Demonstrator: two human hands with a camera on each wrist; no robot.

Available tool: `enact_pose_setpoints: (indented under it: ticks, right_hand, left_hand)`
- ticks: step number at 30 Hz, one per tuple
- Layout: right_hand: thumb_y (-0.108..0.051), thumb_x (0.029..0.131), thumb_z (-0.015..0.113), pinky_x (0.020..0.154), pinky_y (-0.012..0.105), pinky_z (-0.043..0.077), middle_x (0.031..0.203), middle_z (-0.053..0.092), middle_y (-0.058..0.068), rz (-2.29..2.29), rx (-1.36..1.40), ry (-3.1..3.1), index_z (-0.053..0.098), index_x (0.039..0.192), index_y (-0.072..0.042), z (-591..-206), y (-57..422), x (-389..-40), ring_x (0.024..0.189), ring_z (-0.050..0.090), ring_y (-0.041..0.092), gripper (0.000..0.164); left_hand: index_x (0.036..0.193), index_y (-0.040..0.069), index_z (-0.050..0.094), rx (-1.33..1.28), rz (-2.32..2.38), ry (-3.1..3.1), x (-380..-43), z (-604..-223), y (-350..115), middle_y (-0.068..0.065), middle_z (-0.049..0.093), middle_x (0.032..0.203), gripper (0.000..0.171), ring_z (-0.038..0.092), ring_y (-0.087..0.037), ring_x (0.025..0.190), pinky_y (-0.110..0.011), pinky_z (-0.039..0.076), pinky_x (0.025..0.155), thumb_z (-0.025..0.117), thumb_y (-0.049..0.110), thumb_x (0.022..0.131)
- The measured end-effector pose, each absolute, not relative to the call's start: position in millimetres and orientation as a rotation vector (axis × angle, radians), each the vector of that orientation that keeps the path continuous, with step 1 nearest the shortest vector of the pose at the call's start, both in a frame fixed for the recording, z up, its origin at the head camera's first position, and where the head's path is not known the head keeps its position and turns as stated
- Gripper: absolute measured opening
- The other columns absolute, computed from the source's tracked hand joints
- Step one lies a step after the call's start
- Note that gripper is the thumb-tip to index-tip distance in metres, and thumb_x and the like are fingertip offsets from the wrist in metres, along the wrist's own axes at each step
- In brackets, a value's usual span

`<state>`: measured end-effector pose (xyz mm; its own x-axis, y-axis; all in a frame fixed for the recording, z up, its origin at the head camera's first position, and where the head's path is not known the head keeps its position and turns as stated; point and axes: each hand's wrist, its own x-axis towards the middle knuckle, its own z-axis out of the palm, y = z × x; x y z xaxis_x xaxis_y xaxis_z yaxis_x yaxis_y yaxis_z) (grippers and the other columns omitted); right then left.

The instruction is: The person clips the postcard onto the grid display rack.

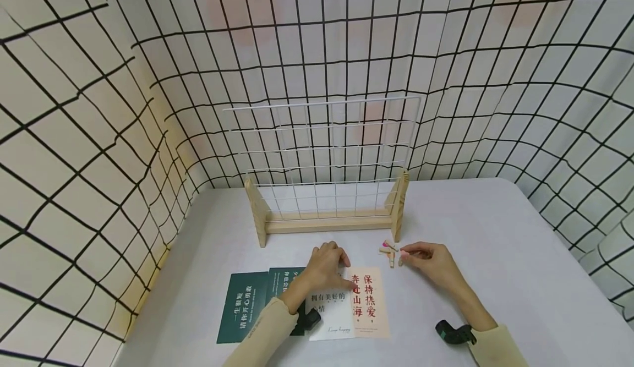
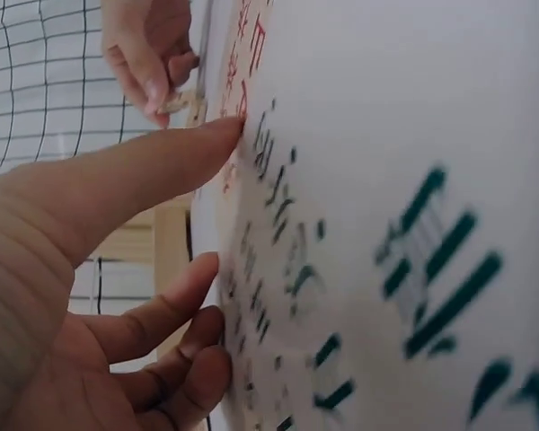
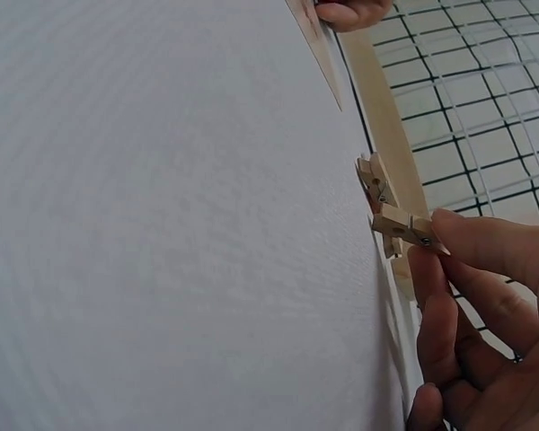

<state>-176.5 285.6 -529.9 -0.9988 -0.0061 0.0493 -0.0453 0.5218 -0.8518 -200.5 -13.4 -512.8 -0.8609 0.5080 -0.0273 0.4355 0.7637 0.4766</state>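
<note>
My left hand point(image 1: 324, 268) is over the upper part of a white card point(image 1: 332, 317) with dark lettering. In the left wrist view the thumb point(image 2: 175, 162) reaches toward the peach card point(image 1: 370, 306) with red characters, and the bent fingers point(image 2: 193, 296) rest at the white card's edge. Between thumb and fingertips my right hand point(image 1: 433, 262) pinches a small wooden clothespin point(image 3: 404, 224). Beside it several more wooden clothespins point(image 1: 391, 254) lie in a small heap, one bearing a pink spot.
A white wire grid point(image 1: 337, 152) stands in a wooden base point(image 1: 329, 224) behind the cards. Two dark green cards, one at far left point(image 1: 242, 306) and one partly under my left forearm point(image 1: 284, 281), lie on the white table point(image 1: 188, 279). Black-checked cloth point(image 1: 346, 37) surrounds the table.
</note>
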Motion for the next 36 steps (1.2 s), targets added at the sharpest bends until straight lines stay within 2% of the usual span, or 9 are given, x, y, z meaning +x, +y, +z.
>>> enact_pose_setpoints:
  ticks: [7, 14, 18, 21, 26, 36]
  right_hand:
    - [-0.024, 0.093, 0.079, 0.062, 0.022, 0.044, 0.087, 0.074, 0.01, 1.497, 0.053, -2.712, 0.079, 0.106, -0.005, -530.9, 285.8, -175.2, 0.069, 0.053, 0.005, 0.023]
    - [-0.023, 0.092, 0.08, 0.062, 0.023, 0.045, 0.087, 0.073, 0.01, 1.482, 0.015, -2.698, 0.078, 0.106, -0.005, -532.5, 287.1, -175.2, 0.069, 0.055, 0.005, 0.023]
    - [-0.023, 0.092, 0.08, 0.062, 0.023, 0.045, 0.086, 0.073, 0.009, 1.48, -0.004, -2.689, 0.078, 0.106, -0.005, -533.3, 288.0, -175.9, 0.068, 0.054, 0.004, 0.023]
    - [-0.023, 0.092, 0.08, 0.062, 0.022, 0.045, 0.087, 0.074, 0.009, 1.487, -0.002, -2.685, 0.078, 0.106, -0.004, -533.7, 288.5, -176.6, 0.068, 0.054, 0.004, 0.023]
    - [-0.023, 0.093, 0.079, 0.064, 0.021, 0.046, 0.091, 0.076, 0.012, 1.494, 0.002, -2.679, 0.078, 0.106, -0.003, -533.8, 288.6, -177.2, 0.07, 0.056, 0.003, 0.024]
    - [-0.021, 0.094, 0.078, 0.069, 0.019, 0.051, 0.101, 0.077, 0.015, 1.522, -0.028, -2.681, 0.077, 0.107, -0.002, -531.7, 288.1, -176.1, 0.077, 0.061, 0.002, 0.023]
  left_hand:
    - [0.088, 0.023, 0.064, 0.77, 0.709, 2.832, -198.3, -518.6, 1.0, 0.009, 0.053, 0.092, 0.046, 0.042, -0.008, 0.087, -0.026, 0.03, 0.082, 0.097, 0.047, 0.066]
    - [0.096, 0.017, 0.064, 0.681, 0.967, 2.728, -204.5, -521.3, 1.2, 0.008, 0.062, 0.09, 0.044, 0.048, -0.006, 0.084, -0.03, 0.03, 0.086, 0.095, 0.037, 0.073]
    - [0.103, 0.012, 0.066, 0.602, 1.211, 2.568, -208.6, -519.3, -5.6, 0.003, 0.065, 0.094, 0.036, 0.053, -0.008, 0.084, -0.026, 0.04, 0.086, 0.091, 0.027, 0.081]
    - [0.107, 0.008, 0.071, 0.609, 1.347, 2.447, -212.3, -517.9, -12.1, -0.003, 0.069, 0.098, 0.027, 0.058, -0.009, 0.085, -0.021, 0.048, 0.08, 0.085, 0.017, 0.086]
    - [0.112, 0.003, 0.076, 0.671, 1.461, 2.352, -217.2, -516.5, -22.6, -0.011, 0.075, 0.102, 0.019, 0.064, -0.009, 0.084, -0.019, 0.051, 0.079, 0.076, 0.005, 0.093]
    - [0.103, 0.006, 0.081, 0.562, 1.562, 2.301, -220.3, -518.7, -24.4, -0.009, 0.078, 0.095, 0.015, 0.065, -0.01, 0.076, -0.018, 0.051, 0.069, 0.081, 0.008, 0.088]
